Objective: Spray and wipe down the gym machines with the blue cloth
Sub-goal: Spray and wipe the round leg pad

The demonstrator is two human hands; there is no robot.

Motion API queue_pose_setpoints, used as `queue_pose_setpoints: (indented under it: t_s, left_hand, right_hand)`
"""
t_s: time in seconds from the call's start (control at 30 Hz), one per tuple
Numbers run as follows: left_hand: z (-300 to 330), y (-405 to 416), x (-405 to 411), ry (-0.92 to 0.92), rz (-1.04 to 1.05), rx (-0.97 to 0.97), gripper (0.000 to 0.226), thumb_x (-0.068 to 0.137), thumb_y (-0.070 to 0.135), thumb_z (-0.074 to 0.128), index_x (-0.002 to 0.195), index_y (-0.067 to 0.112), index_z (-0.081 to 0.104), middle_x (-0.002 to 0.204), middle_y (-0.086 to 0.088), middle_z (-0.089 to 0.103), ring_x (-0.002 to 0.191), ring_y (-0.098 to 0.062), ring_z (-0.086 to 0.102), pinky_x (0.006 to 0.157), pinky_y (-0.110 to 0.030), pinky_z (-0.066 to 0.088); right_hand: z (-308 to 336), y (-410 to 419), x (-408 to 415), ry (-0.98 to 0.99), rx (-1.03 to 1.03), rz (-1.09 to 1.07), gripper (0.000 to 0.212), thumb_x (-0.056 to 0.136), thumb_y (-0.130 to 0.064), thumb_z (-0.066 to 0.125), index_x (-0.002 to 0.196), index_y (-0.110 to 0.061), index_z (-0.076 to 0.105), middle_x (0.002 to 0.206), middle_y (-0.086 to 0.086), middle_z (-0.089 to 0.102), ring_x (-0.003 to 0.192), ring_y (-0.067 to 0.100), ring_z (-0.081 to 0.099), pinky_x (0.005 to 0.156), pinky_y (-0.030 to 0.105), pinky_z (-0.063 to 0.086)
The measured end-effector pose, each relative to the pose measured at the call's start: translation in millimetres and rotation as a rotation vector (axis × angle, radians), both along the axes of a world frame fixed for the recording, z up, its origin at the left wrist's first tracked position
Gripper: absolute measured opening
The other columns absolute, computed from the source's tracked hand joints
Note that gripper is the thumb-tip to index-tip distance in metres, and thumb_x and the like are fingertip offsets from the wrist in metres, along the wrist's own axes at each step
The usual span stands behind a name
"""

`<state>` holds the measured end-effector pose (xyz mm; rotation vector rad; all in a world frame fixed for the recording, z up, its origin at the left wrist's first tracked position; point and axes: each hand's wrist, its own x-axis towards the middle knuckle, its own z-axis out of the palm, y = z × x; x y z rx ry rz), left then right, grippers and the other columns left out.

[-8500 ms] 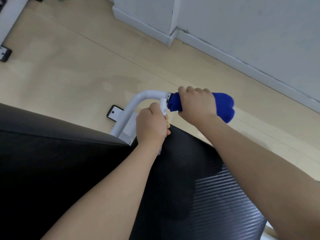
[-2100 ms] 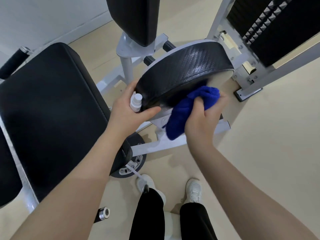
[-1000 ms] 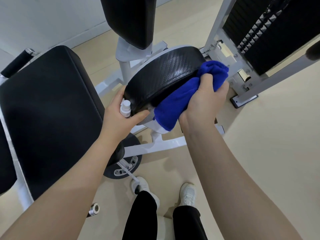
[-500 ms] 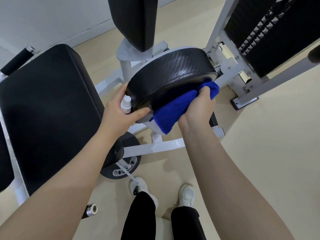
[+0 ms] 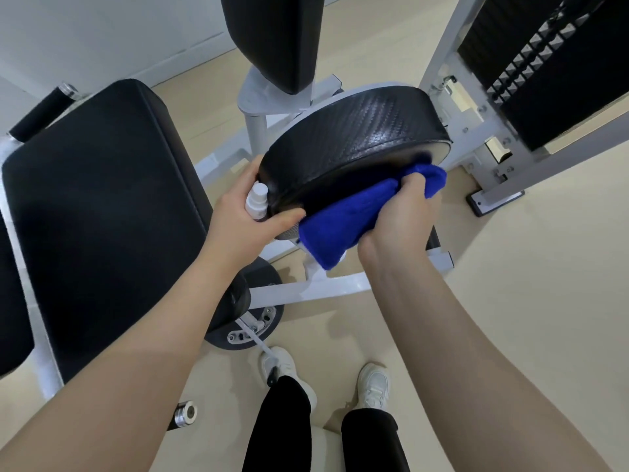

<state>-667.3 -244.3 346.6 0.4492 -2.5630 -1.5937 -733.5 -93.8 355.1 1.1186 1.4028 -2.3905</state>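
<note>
The right hand [image 5: 401, 212] is clenched round the blue cloth [image 5: 354, 216], pressing the bunched fabric against the lower rim of the round black pad [image 5: 350, 155]; one end of the cloth pokes out past the knuckles toward the machine's upright, and the other hangs loose below the pad's edge. The left hand [image 5: 245, 219] curls round a small white spray bottle [image 5: 256, 201], thumb braced on the pad's near rim, seemingly steadying it.

The cloth looks soft, light and floppy, so it is best held wadded in the palm, as it is; a loose corner could drag or snag on the white frame [image 5: 323, 287] beneath. The pad's textured vinyl looks firm and faintly glossy, likely slick where wet, and it may swivel under pressure, so the bracing thumb helps. The bottle is small and light, an easy one-handed hold.

Beside them stand the large black seat pad [image 5: 98, 212], an upright back pad [image 5: 272, 39] and the weight stack [image 5: 551, 73].
</note>
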Motion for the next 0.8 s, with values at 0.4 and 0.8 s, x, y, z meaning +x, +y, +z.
queue_pose_setpoints:
  t_s: [0.4,0.8]
  left_hand:
    - [-3,12,15,0.009,0.087,-0.005,0.059,0.077,0.012,0.077,0.121,0.033,0.045,0.107,0.027,0.053,0.098,0.018,0.052,0.079,0.001,0.04]
    - [2,2,-4,-0.037,0.061,0.13,0.062,0.066,0.062,0.061,0.119,0.031,0.05,0.079,0.016,0.057,0.057,0.001,0.053,0.057,-0.013,0.046]
  right_hand:
    - [29,-11,16,0.241,0.365,0.121,0.014,0.092,-0.017,0.04,0.087,-0.029,0.036,0.094,0.001,0.049,0.081,0.013,0.05,0.07,0.026,0.042]
    - [12,16,13,1.117,1.04,0.333,0.025,0.068,-0.002,0.054,0.093,-0.006,0.058,0.097,-0.008,0.031,0.089,0.017,0.041,0.076,0.037,0.043]
